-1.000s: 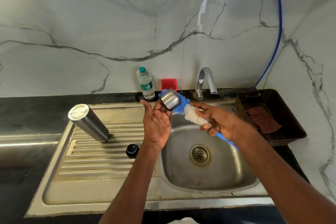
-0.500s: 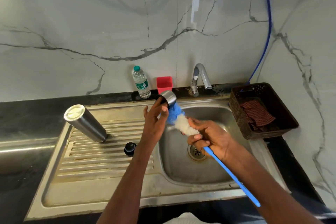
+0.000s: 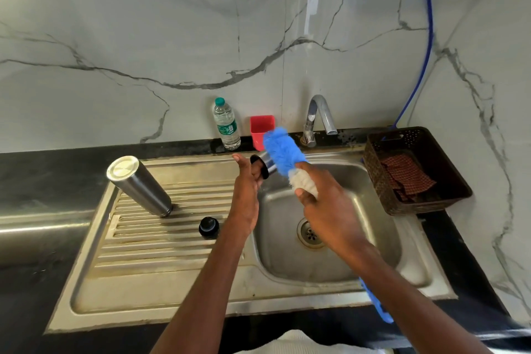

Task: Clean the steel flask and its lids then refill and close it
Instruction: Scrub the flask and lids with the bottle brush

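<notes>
The steel flask stands mouth down on the ribbed drainboard at the left. A small black inner lid sits on the drainboard close to the basin. My left hand grips the steel cup lid above the basin's left edge, its dark inside turned toward me. My right hand grips the bottle brush by its white part. The blue bristles lie against the lid's outer side. The brush's blue handle sticks out below my right forearm.
The steel sink basin with its drain lies under my hands, the tap behind it. A plastic water bottle and a red cup stand at the wall. A dark basket holding a checked cloth sits at the right.
The brush has come out of the lid and now lies along its outside, bristles pointing up. My left hand turned the lid so its dark inside faces me. My right hand rose.
</notes>
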The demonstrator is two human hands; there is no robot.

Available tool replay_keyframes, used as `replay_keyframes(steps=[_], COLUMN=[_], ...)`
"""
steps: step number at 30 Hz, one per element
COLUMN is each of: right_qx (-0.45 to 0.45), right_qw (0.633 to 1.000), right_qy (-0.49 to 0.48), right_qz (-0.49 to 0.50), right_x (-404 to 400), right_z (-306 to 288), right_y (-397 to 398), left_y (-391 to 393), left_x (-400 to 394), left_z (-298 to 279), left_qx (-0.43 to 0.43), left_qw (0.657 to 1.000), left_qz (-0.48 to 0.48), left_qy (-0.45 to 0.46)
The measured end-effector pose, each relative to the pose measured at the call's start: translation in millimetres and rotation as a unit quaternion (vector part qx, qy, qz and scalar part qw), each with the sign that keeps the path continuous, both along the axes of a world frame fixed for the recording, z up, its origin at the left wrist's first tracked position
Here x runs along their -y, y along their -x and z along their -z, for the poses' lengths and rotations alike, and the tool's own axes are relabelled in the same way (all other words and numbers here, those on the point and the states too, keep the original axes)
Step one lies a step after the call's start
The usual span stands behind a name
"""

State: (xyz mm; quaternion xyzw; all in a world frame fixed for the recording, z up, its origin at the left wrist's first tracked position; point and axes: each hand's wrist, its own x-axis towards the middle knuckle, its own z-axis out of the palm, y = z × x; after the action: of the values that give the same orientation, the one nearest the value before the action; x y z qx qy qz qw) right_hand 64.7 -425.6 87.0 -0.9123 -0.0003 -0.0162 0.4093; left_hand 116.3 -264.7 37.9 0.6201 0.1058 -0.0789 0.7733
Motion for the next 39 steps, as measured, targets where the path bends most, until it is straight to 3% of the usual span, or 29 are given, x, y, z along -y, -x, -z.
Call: replay_keyframes(steps=[3, 7, 11, 13, 15, 17, 20, 22, 23, 24, 25, 26, 28, 30, 32, 35, 36, 39], right_qx=[0.055, 0.059, 0.044, -0.013, -0.130, -0.253, -0.330, -0.321, -0.281, -0.211, -0.120, -0.039, 0.046, 0.056, 0.040, -0.038, -0.042, 0.038], right_qw=[0.989, 0.969, 0.972, 0.989, 0.991, 0.939, 0.849, 0.827, 0.857, 0.912, 0.964, 0.992, 0.994, 0.978, 0.984, 0.999, 0.997, 0.997], right_qy=[0.132, 0.223, 0.220, 0.139, -0.039, -0.232, -0.414, -0.461, -0.430, -0.349, -0.229, -0.105, 0.099, 0.198, 0.171, -0.024, -0.049, 0.069], right_qz=[-0.048, -0.083, -0.073, -0.042, -0.012, 0.004, -0.005, 0.020, 0.038, 0.052, 0.058, 0.049, 0.007, -0.019, -0.017, 0.026, 0.032, 0.000], right_x=[-7.8, -8.8, -1.7, 6.3, 17.7, 34.2, 41.4, 30.4, 24.1, 18.3, 14.8, 13.1, 11.3, 6.1, 4.1, 11.3, 11.9, 0.3], right_z=[1.6, -0.9, -11.1, -15.7, -20.0, -20.0, -12.6, -4.7, 0.5, 4.8, 8.4, 11.0, 12.1, 8.2, 6.5, 5.6, 5.9, 10.4], right_y=[-13.2, -1.3, -3.6, -33.9, -59.5, -69.0, -60.7, -49.6, -42.2, -33.5, -24.9, -17.8, -11.4, -15.1, -23.6, -26.6, -21.0, 0.3], left_y=[4.1, -2.8, -3.7, -3.1, -7.8, -12.9, -16.8, -21.8, -24.0, -26.4, -27.3, -27.4, -23.2, -17.4, -16.2, -26.8, -30.2, -29.3], left_x=[8.5, -7.8, -5.3, 0.2, -3.5, -8.5, -0.8, 9.3, 12.6, 14.2, 15.2, 17.4, 25.1, 33.2, 33.3, 12.5, 6.6, 10.0], left_z=[-6.2, -10.0, -4.7, -2.6, -1.1, 2.6, 3.5, 2.8, 1.4, -0.2, -1.9, -1.2, 3.4, 14.0, 19.2, 20.3, 19.3, 11.2], left_qx=[-0.001, -0.040, 0.013, 0.012, 0.012, -0.004, -0.018, -0.004, 0.000, 0.008, 0.021, 0.034, 0.055, 0.053, 0.037, -0.015, -0.023, -0.002], left_qw=[0.999, 0.995, 0.999, 0.999, 0.999, 0.988, 0.934, 0.936, 0.949, 0.963, 0.977, 0.989, 0.998, 0.998, 0.999, 0.980, 0.972, 0.985], left_qz=[0.047, -0.014, 0.009, 0.015, 0.001, -0.018, -0.056, -0.092, -0.103, -0.110, -0.103, -0.079, -0.003, 0.032, 0.017, -0.050, -0.062, -0.045], left_qy=[0.021, 0.091, -0.031, -0.037, 0.039, 0.154, 0.352, 0.340, 0.298, 0.246, 0.187, 0.122, 0.009, -0.022, 0.016, 0.190, 0.226, 0.168])
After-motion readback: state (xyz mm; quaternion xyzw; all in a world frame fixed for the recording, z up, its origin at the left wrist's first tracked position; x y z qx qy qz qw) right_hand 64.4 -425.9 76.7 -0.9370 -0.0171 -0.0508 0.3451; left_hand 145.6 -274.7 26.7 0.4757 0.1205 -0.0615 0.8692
